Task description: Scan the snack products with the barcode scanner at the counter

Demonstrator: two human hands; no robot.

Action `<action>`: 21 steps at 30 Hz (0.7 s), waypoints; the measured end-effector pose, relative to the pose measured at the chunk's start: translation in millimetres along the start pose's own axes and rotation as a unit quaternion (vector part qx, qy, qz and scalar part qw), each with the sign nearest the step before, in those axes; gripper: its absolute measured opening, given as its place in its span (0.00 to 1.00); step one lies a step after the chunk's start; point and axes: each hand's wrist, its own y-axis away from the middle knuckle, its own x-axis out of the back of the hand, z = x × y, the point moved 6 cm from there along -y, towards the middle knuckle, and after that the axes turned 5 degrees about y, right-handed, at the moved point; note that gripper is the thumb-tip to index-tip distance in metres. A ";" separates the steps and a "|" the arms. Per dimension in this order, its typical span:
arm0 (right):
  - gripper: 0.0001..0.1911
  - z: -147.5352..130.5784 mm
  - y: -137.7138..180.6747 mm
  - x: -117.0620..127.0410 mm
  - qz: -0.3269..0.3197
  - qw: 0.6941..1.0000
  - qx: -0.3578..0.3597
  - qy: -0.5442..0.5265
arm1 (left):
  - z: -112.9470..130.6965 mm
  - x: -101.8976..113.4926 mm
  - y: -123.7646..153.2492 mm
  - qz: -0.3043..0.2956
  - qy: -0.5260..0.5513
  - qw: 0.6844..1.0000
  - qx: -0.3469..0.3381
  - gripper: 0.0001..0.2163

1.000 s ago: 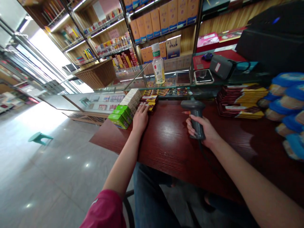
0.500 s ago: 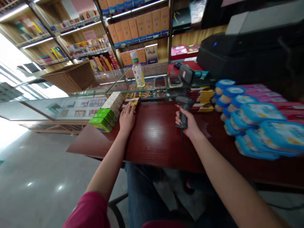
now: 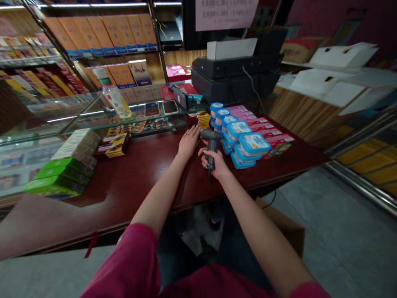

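Observation:
My right hand (image 3: 218, 164) is wrapped round the handle of a dark grey barcode scanner (image 3: 212, 145), held upright above the counter with its cord hanging down. Just left of the scanner head, my left hand (image 3: 188, 145) reaches forward with its fingers stretched out. Its fingertips are at the stack of yellow and brown packets (image 3: 203, 120); whether they touch it I cannot tell. Further left lies another pile of brown and yellow packets (image 3: 114, 145), beside green boxes (image 3: 62, 176) and a row of pale boxes (image 3: 77, 145).
Blue-lidded tubs (image 3: 245, 145) are stacked right of the scanner, with pink and red boxes (image 3: 263, 126) behind. On the glass shelf stand a bottle (image 3: 116, 99) and a phone (image 3: 170, 107). A black cash-register unit (image 3: 232, 78) is at the back; a cardboard box (image 3: 288, 227) sits below.
The view has turned to the right. My left hand has left the left-hand packet pile and come across to the packets near the tubs. The scanner stays in my right hand.

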 end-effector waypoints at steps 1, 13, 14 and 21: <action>0.32 -0.6 -0.9 -0.3 0.004 1.000 0.000 -0.002 | -3.5 -3.1 -3.9 -0.012 0.014 1.000 0.013 0.26; 0.23 4.7 1.2 -13.0 -0.058 0.996 -0.058 0.044 | -90.6 63.6 92.8 0.144 0.212 0.954 0.155 0.14; 0.23 8.2 0.7 -19.5 -0.080 0.993 -0.076 0.038 | -104.5 73.3 106.7 0.168 0.235 0.942 0.173 0.12; 0.22 61.4 -21.2 -101.2 -0.207 0.968 -0.141 0.025 | -176.8 86.4 169.7 0.302 0.534 0.699 0.368 0.09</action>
